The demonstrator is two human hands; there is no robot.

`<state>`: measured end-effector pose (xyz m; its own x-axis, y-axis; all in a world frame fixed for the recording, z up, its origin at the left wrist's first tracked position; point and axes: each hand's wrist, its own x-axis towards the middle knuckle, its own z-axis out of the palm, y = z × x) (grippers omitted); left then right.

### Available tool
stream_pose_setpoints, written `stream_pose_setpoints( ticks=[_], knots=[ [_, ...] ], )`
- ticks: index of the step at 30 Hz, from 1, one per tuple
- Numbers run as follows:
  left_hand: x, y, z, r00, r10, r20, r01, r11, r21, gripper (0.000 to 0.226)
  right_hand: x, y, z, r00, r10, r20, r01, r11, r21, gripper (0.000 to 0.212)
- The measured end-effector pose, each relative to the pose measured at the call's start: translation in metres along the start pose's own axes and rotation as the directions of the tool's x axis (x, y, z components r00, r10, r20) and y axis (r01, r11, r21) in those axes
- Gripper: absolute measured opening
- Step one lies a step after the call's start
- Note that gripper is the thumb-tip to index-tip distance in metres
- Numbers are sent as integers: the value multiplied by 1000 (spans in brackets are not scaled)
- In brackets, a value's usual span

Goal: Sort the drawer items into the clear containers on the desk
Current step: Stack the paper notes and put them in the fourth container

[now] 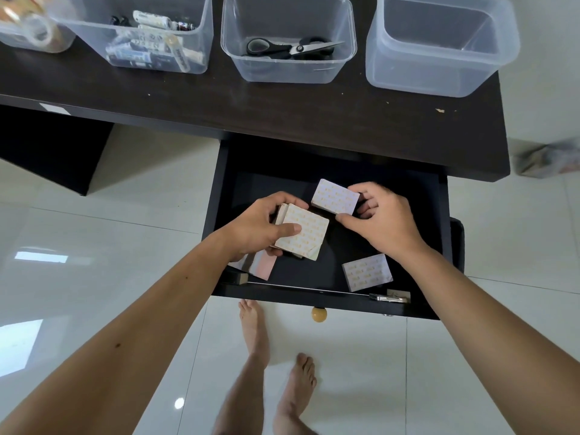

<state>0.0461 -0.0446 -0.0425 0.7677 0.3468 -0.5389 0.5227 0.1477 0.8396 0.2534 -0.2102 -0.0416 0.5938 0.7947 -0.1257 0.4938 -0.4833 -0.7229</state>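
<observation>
your left hand (pixel 260 224) grips a small stack of white pads (pixel 303 230) over the open drawer (pixel 329 271), thumb laid across the top pad, fingers curled under and around the far edge. the stack is tilted, its near corner hanging above the drawer floor. your right hand (pixel 381 221) holds a second pad (pixel 335 196) just beside the first, fingers curled round its right edge, thumb stretched out below it; whether that pad is lifted or touches the drawer floor, you cannot tell. the two pads sit close, corner to corner, with a narrow gap.

a third pad (pixel 367 272) lies flat in the drawer's near right corner, under your right wrist. pinkish sheets (pixel 259 264) lie in the near left part, partly under your left hand. a small metal piece (pixel 389 297) rests on the drawer's front rail, and a round wooden knob (pixel 319 314) sticks out from the drawer front.

on the dark desk (pixel 282 102) stand four clear containers in a row. the far-left one (pixel 34 29) holds tape rolls. the next (pixel 147 36) holds batteries and other small items. the third (pixel 288 39) holds black-handled scissors (pixel 288 48). the right one (pixel 439 48) is the tallest.

your bare feet (pixel 276 356) stand on white floor tiles (pixel 439 356) below the drawer.
</observation>
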Motion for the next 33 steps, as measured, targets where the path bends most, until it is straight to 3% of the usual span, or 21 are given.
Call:
stream_pose_setpoints(
  ticks=[6,12,22,24,26,29,33],
  knots=[
    [-5,5,0,999,53,0,-52,996,-79,42,-27,-24,-14,1000,11,-4,-10,986,167,52],
    [-12,11,1,973,223,64,-211,965,-158,72,-37,-38,-8,993,-73,91,52,976,212,53],
    [-9,6,-1,965,254,60,-243,959,-150,57,-33,-36,-21,986,-81,145,50,977,206,55],
    [-8,4,0,966,252,49,-244,961,-132,56,-32,-26,-30,982,-21,189,-8,988,152,33],
    [-6,3,-1,965,262,22,-257,959,-120,55,-31,-12,-38,944,38,328,-41,999,4,19],
    [-3,1,-4,958,286,-24,-287,950,-126,56,-28,-1,-40,836,112,537,36,966,-257,27],
    [1,-2,-6,955,291,-50,-295,946,-135,57,-28,3,-39,782,140,607,154,901,-406,30]
  ],
)
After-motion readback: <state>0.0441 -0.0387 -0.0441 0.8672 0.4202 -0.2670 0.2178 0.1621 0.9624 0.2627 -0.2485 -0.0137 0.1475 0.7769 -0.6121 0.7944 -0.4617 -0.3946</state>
